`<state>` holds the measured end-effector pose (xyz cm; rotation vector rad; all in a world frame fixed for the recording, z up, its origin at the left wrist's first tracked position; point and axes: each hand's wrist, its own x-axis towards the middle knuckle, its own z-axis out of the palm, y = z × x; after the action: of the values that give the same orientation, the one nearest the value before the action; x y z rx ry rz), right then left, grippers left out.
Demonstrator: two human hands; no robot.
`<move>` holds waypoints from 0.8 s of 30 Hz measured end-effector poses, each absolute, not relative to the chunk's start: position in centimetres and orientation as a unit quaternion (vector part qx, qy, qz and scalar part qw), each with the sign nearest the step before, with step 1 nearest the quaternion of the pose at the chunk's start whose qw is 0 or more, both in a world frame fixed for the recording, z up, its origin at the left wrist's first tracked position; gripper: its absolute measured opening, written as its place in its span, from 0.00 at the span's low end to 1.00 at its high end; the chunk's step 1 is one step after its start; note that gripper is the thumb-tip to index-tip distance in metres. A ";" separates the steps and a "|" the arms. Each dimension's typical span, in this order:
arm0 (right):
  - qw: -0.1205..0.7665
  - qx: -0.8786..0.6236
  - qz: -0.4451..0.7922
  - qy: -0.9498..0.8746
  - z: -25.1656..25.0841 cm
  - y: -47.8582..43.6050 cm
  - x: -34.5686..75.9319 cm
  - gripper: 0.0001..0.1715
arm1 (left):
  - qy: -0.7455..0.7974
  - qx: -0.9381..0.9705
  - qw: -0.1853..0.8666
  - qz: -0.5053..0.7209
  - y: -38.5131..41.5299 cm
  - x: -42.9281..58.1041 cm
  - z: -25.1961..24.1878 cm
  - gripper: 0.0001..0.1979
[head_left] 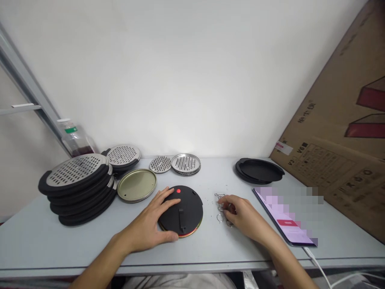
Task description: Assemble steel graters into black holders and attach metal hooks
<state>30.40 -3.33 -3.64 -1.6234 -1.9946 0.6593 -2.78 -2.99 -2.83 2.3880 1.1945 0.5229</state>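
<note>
My left hand [150, 222] lies with its fingers spread over the left part of a round black plastic disc [192, 208]. The disc has a red dot near its far edge and a raised bar on its face. A thin red and gold rim shows beneath its near edge. To the right, my right hand [240, 212] reaches down to a few small metal wire rings [219, 218] on the table. Its fingers are curled and pressed together among them. What sits between those fingertips is hidden.
Stacked black-rimmed grater discs [80, 172] stand at left, with gold lids [138, 184] beside them. Perforated metal discs [185, 163] and black trays [260, 169] lie near the wall. A phone [285, 220] lies at right, before a large cardboard box [337, 152].
</note>
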 end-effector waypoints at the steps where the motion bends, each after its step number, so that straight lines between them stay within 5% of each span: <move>1: 0.244 -0.592 0.248 -0.727 -3.7 -3.3 30.3 0.18 | 0.431 0.859 0.191 0.198 -3.0 -2.6 -2.7 0.36; 7: 0.248 -0.591 0.259 -0.722 -3.7 -3.1 30.0 0.15 | 0.363 0.893 0.046 0.263 -3.6 1.4 -0.8 0.10; 14: 0.265 -0.580 0.240 -0.732 -3.6 -3.3 29.9 0.09 | 0.291 0.937 0.011 0.193 -3.7 9.2 -1.2 0.06; 24: 0.250 -0.608 0.216 -0.722 -3.7 -2.8 30.0 0.09 | 0.410 0.898 0.085 0.133 -1.7 12.4 -1.9 0.19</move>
<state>29.97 -2.85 -3.72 -1.6553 -1.9663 0.5888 12.44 -1.71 -1.92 2.6777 1.2239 0.3966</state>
